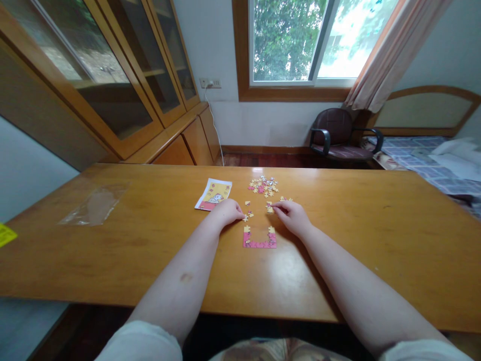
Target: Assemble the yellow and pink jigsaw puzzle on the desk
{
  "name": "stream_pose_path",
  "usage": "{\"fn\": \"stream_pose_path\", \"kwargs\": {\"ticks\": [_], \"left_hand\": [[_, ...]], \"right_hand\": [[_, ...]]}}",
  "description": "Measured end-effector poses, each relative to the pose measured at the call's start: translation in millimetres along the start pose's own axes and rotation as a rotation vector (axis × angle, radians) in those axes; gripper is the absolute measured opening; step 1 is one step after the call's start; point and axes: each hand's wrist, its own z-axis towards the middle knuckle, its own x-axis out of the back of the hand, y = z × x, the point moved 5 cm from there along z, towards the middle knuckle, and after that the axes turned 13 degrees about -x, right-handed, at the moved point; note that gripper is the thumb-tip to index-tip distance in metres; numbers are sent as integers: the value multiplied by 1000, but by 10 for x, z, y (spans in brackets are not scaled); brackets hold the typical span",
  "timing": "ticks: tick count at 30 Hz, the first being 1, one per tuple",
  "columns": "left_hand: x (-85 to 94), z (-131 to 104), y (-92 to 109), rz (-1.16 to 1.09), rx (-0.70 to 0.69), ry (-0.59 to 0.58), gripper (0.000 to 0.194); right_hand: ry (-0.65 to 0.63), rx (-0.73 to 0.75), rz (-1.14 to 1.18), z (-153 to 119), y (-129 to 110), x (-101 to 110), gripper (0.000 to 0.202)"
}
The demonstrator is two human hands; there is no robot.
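Observation:
My left hand [227, 212] rests on the table with its fingers pinched at a small yellow puzzle piece [245, 218]. Opposite it, my right hand [295, 217] has thumb and finger closed at the edge of another puzzle piece [269, 207], yellow with a darker print. Between the hands lie a few loose pieces, one of them a yellow piece [247, 203]. Nearer to me is a joined, U-shaped puzzle border [260, 244], pink along the bottom with yellow tips on both sides. My right fingers partly hide the piece they touch.
A heap of loose puzzle pieces [263, 185] lies beyond my hands, and several more sit behind my right hand. The printed picture sheet [214, 194] is left of them. A clear plastic bag [95, 204] lies on the wooden table [150, 250]. An armchair [334, 133] stands beyond.

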Motion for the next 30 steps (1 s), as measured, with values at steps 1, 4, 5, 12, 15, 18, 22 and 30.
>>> {"fn": "stream_pose_path", "kwargs": {"ticks": [1,4,5,12,15,18,22,30], "left_hand": [[2,0,3,6,-1,3,13],[0,-1,8,14,1,-2,13],[-1,-1,9,17,2,-5,13],[-1,-7,24,43,9,7,13],[-5,-8,33,50,6,1,13],[-8,-5,46,68,-2,-1,13],[-19,-2,53,77,6,-5,11],[91,-58,67,25,-17,141,13]], "right_hand": [[-2,0,3,0,1,-1,21],[-1,0,8,0,3,-2,21],[1,2,5,-1,1,-1,21],[3,6,-6,-3,-9,0,21],[-3,3,1,-8,-14,2,21],[-9,3,10,-16,-21,4,21],[-21,18,24,-23,-31,2,22],[-2,54,15,-18,-11,0,21]]}}
